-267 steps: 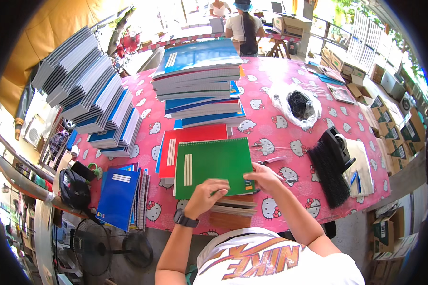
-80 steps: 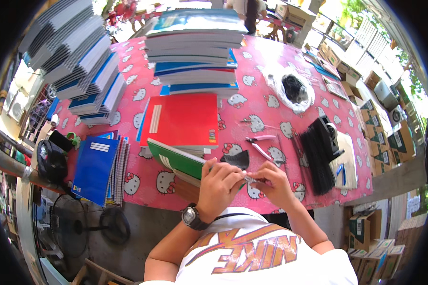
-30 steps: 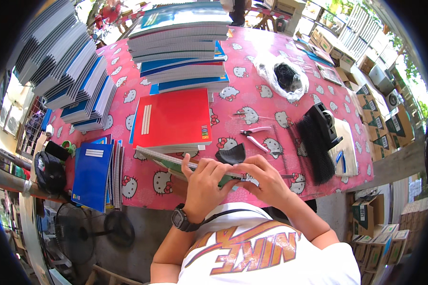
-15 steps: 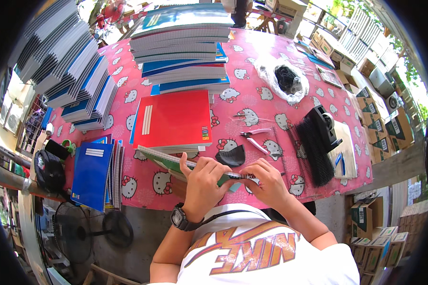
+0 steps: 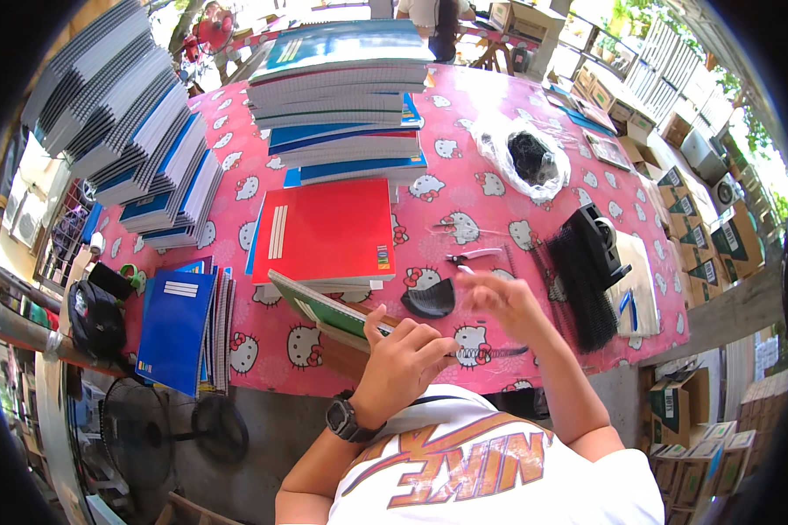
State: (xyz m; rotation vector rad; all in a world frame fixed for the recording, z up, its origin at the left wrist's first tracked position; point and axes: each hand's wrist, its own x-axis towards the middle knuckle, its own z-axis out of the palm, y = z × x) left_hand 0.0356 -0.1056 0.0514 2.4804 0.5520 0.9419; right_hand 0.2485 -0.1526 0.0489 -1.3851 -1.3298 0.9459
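My left hand [image 5: 404,350] is closed on a green notebook [image 5: 333,313], which stands tilted at the table's near edge. A thin black spiral coil [image 5: 490,353] sticks out to the right from beside my left fingers. My right hand [image 5: 506,304] is raised off the notebook, its fingers apart and slightly blurred, with nothing seen in them. It hovers at the pink-handled pliers [image 5: 480,254] and covers part of them. Left of that hand lies a curved black piece [image 5: 429,299]. A red notebook [image 5: 328,229] tops a pile just beyond the green one.
Tall notebook stacks stand at the back [image 5: 337,87] and far left [image 5: 140,131]. Blue notebooks [image 5: 177,328] lean at the near left. To the right are black coils [image 5: 584,297], a black tape dispenser [image 5: 597,241] and a plastic bag [image 5: 530,162] with black contents.
My right hand has let go at the notebook's edge and moved up and right to the pliers. The coil's free end now shows. My left hand keeps the notebook, shifted slightly right.
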